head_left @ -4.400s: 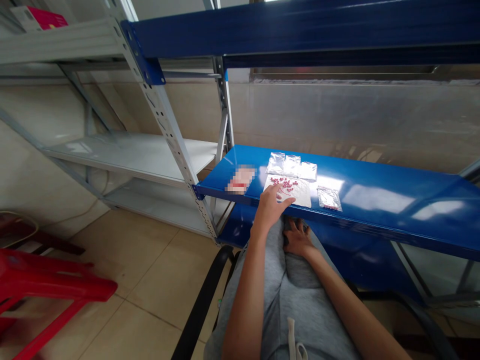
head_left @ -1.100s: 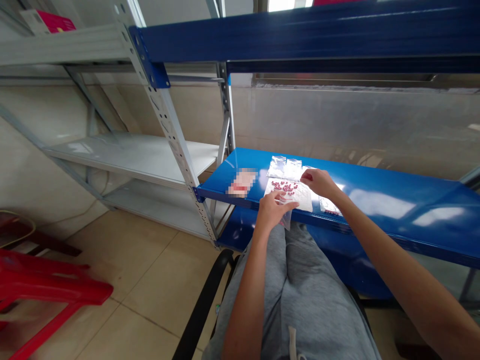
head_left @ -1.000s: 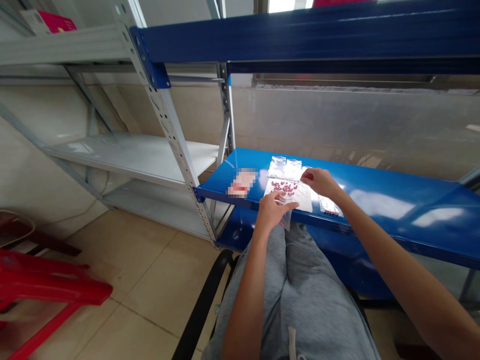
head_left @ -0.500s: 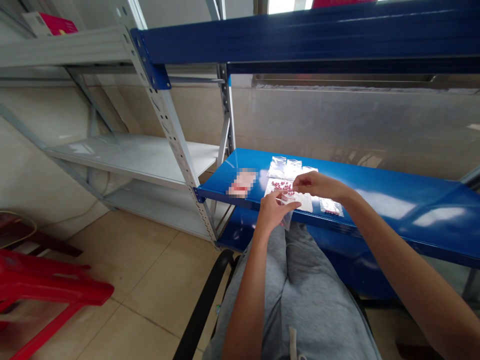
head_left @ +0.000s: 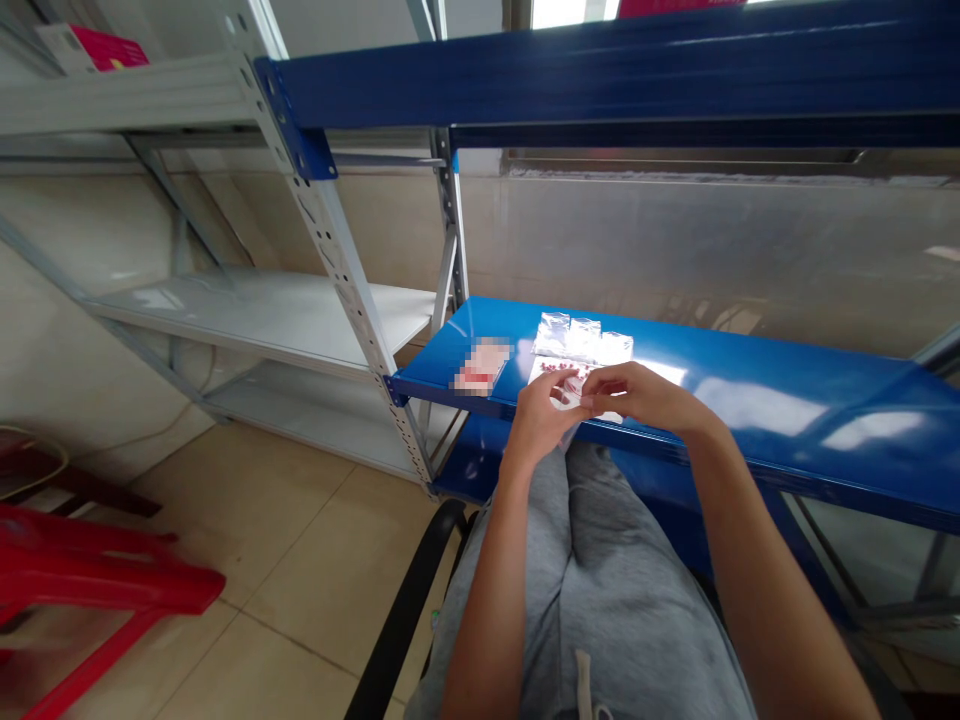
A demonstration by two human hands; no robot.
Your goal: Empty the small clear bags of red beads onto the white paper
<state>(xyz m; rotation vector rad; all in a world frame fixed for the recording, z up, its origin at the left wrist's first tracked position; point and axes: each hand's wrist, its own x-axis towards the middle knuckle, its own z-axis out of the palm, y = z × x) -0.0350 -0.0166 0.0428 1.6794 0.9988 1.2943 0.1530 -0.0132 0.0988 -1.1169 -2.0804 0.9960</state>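
Note:
My left hand (head_left: 541, 412) grips a small clear plastic bag (head_left: 570, 432) at the shelf's front edge, and the bag hangs below the fingers. My right hand (head_left: 624, 392) meets it at the bag's mouth, fingertips pinched together; whatever small thing they may hold is hidden. Just behind the hands, small red beads (head_left: 553, 367) lie on a white sheet (head_left: 537, 372), partly covered by my fingers. Several flat, shiny clear bags (head_left: 585, 338) rest in a row behind the sheet.
The blue metal shelf (head_left: 787, 400) carries these things, with a blurred pinkish packet (head_left: 482, 366) at its left. A blue beam (head_left: 600, 80) crosses overhead. White shelving (head_left: 300, 310) stands to the left, near a red plastic stool (head_left: 105, 570). A black armrest (head_left: 409, 610) is beside my leg.
My right hand has moved from above the beads toward me and down to the mouth of the bag in my left hand. It now covers the bag that lay at the right.

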